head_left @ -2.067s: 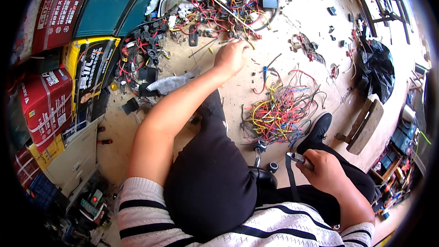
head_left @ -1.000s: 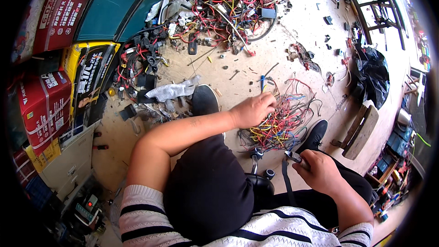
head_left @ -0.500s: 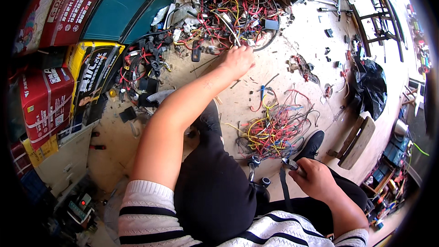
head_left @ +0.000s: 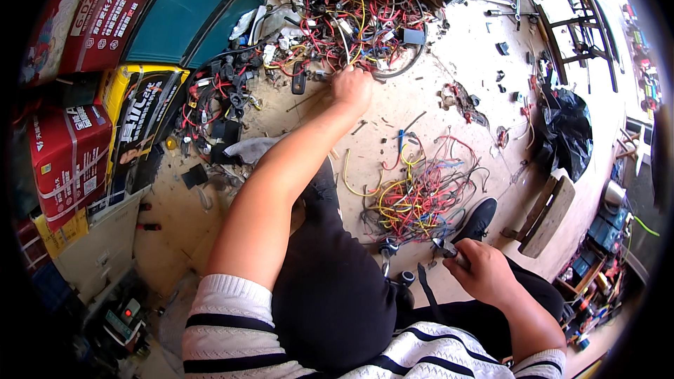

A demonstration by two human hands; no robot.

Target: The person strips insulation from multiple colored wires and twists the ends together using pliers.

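The left hand is stretched far forward and is laid on the near edge of the big wire tangle at the top of the floor, its fingers curled down into the red and yellow strands; whether a strand is pinched between them cannot be told. A second ago the same hand was drawn back over the small wire pile lying between the knees, and half a second ago it was already out at the big heap, so a swing from the near pile back to the far one is recorded. From this a sorting round is judged to be in hand: wires are fetched from the large heap and gathered in the small pile by the black shoe. The right hand is kept low by the right knee, closed around a small dark-handled tool whose kind is too small to tell; its place is barely altered across the views. Red cartons are stacked along the left edge
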